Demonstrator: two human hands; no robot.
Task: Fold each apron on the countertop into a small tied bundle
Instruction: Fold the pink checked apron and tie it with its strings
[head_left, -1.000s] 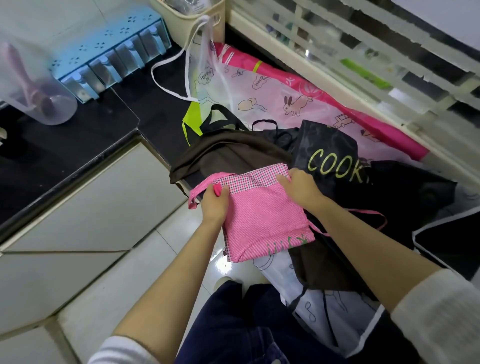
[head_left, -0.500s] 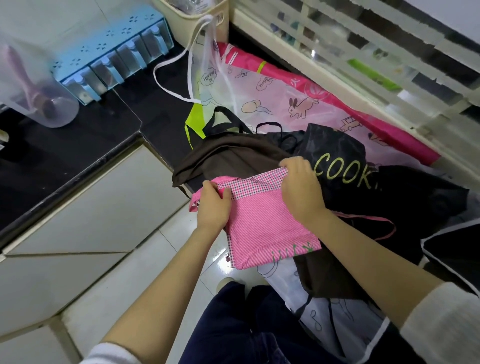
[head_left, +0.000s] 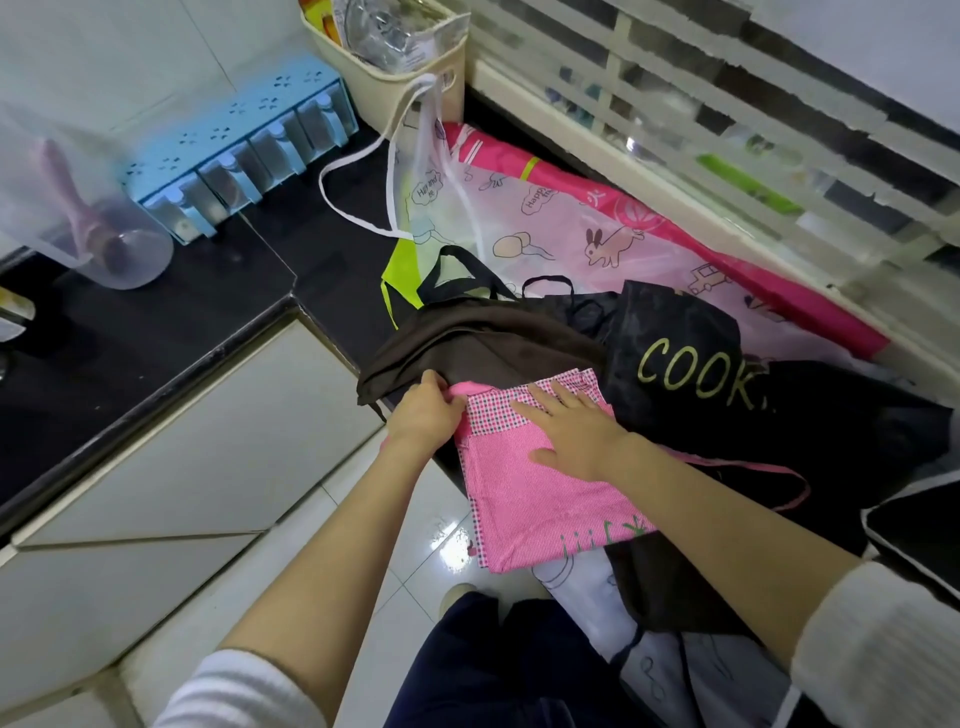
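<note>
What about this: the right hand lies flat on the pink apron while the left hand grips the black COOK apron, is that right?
Not quite. The head view shows the left hand gripping the top left corner of the pink apron, not the black COOK apron, which lies further right. The right hand does lie flat on the pink apron.
</note>
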